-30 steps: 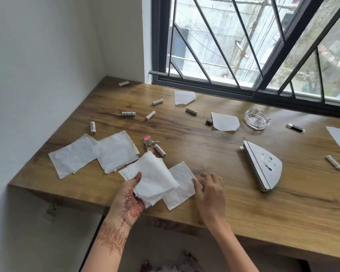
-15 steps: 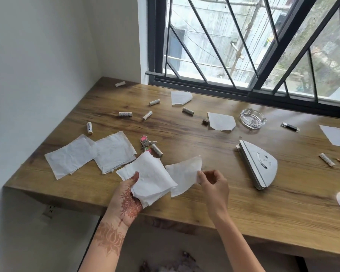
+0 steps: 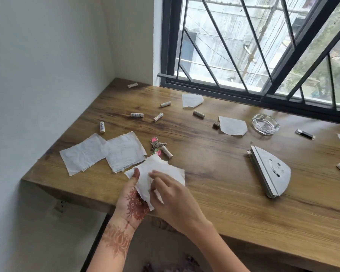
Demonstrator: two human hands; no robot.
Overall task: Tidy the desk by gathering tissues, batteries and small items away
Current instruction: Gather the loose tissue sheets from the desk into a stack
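The tissues are being gathered. The left hand (image 3: 133, 201) is closed on a stack of tissues (image 3: 157, 173) at the desk (image 3: 214, 173) front edge. The right hand (image 3: 171, 201), fingers loose, presses a tissue onto it. Next, I think, come the 2 flat tissues (image 3: 106, 154) to the left.

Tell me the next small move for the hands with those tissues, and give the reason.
Probably press the sheet under the right hand onto the tissue stack held in the left hand, then reach left for the nearest loose tissue. The stack sits at the desk front edge, and two tissues lie flat just beside it, closer than any battery.
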